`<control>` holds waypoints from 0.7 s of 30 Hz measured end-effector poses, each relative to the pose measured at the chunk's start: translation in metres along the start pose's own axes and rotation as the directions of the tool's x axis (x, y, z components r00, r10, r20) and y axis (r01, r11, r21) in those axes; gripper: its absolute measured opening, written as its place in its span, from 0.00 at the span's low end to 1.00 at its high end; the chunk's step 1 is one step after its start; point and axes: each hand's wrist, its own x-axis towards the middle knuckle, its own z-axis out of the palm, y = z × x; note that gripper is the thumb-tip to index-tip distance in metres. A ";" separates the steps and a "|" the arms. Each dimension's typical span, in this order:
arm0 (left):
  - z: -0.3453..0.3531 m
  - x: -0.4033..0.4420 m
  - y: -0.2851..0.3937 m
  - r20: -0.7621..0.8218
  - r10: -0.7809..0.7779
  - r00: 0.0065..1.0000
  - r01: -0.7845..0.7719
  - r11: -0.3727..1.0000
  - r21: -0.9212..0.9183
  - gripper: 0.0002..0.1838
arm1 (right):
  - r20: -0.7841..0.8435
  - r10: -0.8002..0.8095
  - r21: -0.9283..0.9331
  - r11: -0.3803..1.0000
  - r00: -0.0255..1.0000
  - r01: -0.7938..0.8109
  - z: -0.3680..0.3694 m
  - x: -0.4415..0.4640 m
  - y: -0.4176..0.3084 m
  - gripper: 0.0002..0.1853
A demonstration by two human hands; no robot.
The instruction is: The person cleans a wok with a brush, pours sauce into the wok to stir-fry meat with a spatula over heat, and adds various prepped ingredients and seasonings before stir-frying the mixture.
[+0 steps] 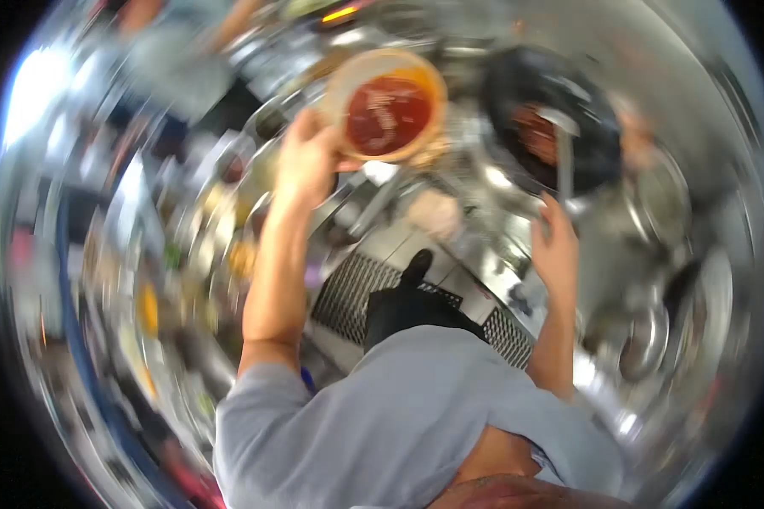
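Note:
My left hand (310, 161) is closed on the side of a pale round tub (338, 89) of red sauce (389, 119). The tub is tilted so that its open top faces me, and sauce coats part of the inner wall. On the right, a dark wok (598, 127) holds reddish-brown food (535, 136). A long-handled metal ladle (565, 161) reaches into it, its head blurred. My right hand (556, 246) is at the near end of that handle, fingers curled around it as far as the blur shows.
A metal counter with round pans (658, 199) runs along the right. Blurred containers and food crowd the left side. Another person (178, 72) stands at the upper left. Dark perforated mats (356, 288) lie on the tiled floor by my shoe (416, 267).

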 end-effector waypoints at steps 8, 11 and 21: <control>-0.143 -0.248 -0.039 -0.649 -0.070 0.757 0.162 0.983 0.082 0.07 | 0.827 -0.386 0.387 0.918 0.409 0.084 0.131 -0.083 -0.012 0.18; -0.180 -0.347 -0.066 -0.828 -0.120 0.548 0.186 0.982 -0.019 0.08 | 0.877 -0.478 0.453 0.856 0.047 0.251 0.162 -0.136 -0.053 0.18; -0.204 -0.626 -0.130 -0.977 -0.171 -0.126 0.026 0.984 -0.176 0.09 | 0.223 -0.712 0.942 -0.019 -0.666 0.336 0.225 -0.434 -0.226 0.16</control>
